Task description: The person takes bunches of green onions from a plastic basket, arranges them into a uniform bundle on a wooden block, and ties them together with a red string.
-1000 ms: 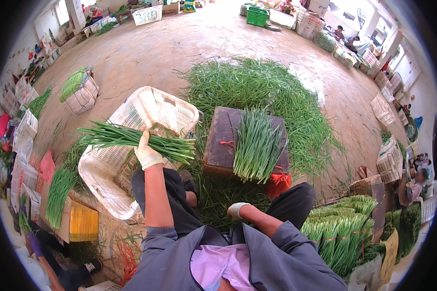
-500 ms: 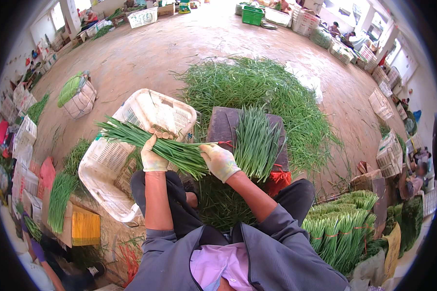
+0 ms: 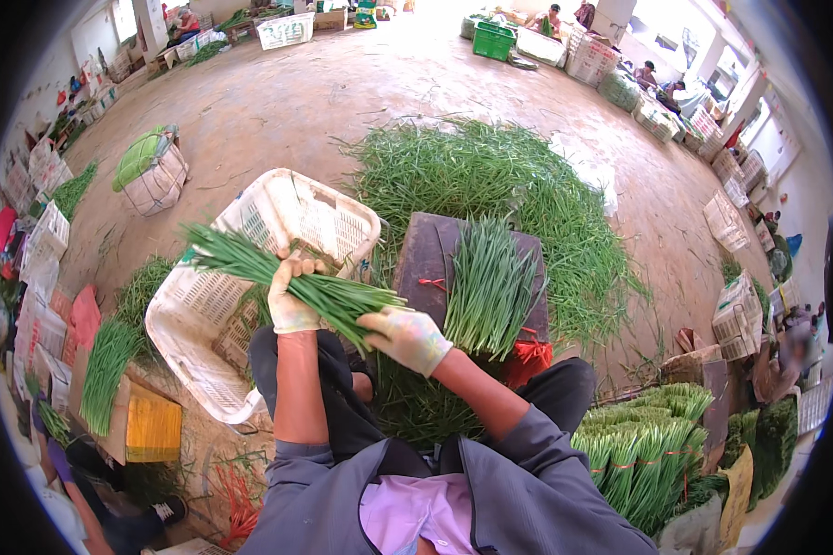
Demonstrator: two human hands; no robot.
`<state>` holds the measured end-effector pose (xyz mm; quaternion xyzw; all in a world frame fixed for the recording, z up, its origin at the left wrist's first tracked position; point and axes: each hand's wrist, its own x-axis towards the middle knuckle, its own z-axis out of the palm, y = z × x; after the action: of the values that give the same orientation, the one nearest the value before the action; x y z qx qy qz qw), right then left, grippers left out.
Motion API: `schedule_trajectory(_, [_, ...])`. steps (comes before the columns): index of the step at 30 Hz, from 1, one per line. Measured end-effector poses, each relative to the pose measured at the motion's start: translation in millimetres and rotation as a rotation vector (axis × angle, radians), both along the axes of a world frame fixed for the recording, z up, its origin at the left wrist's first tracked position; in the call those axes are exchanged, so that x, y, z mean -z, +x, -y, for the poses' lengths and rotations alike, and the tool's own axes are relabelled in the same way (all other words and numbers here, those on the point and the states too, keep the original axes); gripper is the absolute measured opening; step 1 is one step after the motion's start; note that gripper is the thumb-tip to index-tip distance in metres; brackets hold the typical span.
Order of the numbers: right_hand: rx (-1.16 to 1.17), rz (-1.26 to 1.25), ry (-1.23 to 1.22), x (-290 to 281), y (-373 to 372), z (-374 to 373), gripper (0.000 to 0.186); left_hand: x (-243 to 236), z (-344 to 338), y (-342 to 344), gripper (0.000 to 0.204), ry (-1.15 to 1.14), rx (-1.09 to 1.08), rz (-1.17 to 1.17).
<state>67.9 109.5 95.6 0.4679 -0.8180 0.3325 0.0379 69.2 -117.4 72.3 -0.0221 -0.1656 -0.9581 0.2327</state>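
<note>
My left hand (image 3: pixel 294 294), in a pale fingertip-less glove, is closed around a loose bunch of green garlic chives (image 3: pixel 241 259), held slantwise above a white plastic crate (image 3: pixel 190 319). My right hand (image 3: pixel 409 339), also gloved, closes over the lower right end of that bunch, its fingers partly hidden by the stalks. Just right of my hands, more garlic chives (image 3: pixel 492 287) lie side by side on a dark wooden board (image 3: pixel 421 250). A red tie (image 3: pixel 432 283) rests on the board, and more red ties (image 3: pixel 528 359) hang at its near right corner.
A wide heap of loose green leaves (image 3: pixel 453 166) covers the floor beyond the board. Tied chive bundles (image 3: pixel 643 444) stand at my right. On the left are a yellow-sided box (image 3: pixel 154 425) and a wrapped bale (image 3: pixel 155 180). Other people sit among crates along the walls.
My right hand has moved slightly down and left, from pinching at the bunch's right tip to closing over its end. The bunch stays in my left hand. The view has shifted slightly.
</note>
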Motion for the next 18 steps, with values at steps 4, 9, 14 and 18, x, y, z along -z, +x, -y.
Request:
schedule_trajectory(4, [0.015, 0.158, -0.348, -12, -4, -20, 0.014, -6, 7, 9, 0.012, 0.012, -0.031, -0.150])
schedule_trajectory(9, [0.281, 0.151, -0.261, -16, -41, -27, 0.022, -12, 2, 10, 0.013, -0.032, 0.027, -0.229])
schedule_trajectory(14, [0.242, 0.433, -0.260, 9, -53, -20, 0.030, -11, -3, 8, 0.014, -0.028, 0.130, -0.238])
schedule_trajectory(18, [0.065, 1.147, -0.962, 5, -45, -41, 0.023, -11, 8, 15, 0.013, -0.036, 0.056, -0.215])
